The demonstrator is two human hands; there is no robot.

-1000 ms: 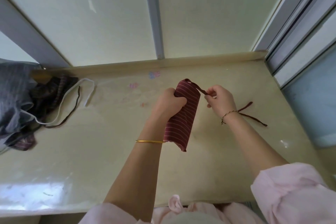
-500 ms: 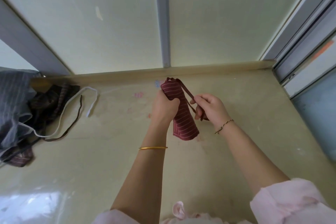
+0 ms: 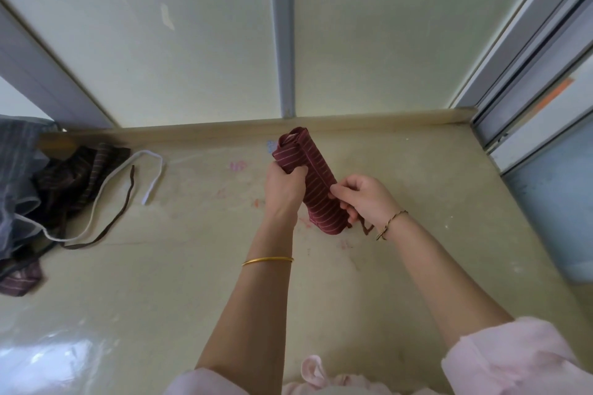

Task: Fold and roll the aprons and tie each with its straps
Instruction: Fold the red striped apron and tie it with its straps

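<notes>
Hands point(image 3: 284, 189) come first: our left one is wrapped round the upper part of the rolled apron point(image 3: 316, 184), fingers curled over its near side. Our right hand point(image 3: 365, 199) is curled at the roll's lower part, thumb and fingertips pinching against the cloth. A dark strap point(image 3: 367, 228) shows just beneath that hand, its loose end trailing by the wrist. We cannot tell exactly how the strap runs under the fingers.

The apron is maroon with thin pale stripes, rolled into a tight tube. It sits tilted between our hands, with its top end toward the back wall point(image 3: 192, 42) and its lower end toward our right. It is over the middle of the beige worktop point(image 3: 192, 282), near the back edge. We cannot tell whether its lower end touches the surface.

Well apart, at the worktop's left edge, lies a heap of dark striped aprons point(image 3: 80, 176) beside grey cloth point(image 3: 16, 170). A white strap point(image 3: 150, 191) and a brown strap point(image 3: 120, 218) loop out from the heap across the surface.

We wear a gold bangle point(image 3: 268, 260) on the left wrist, a thin cord bracelet point(image 3: 391, 223) on the right, and pink sleeves point(image 3: 513, 359).
</notes>
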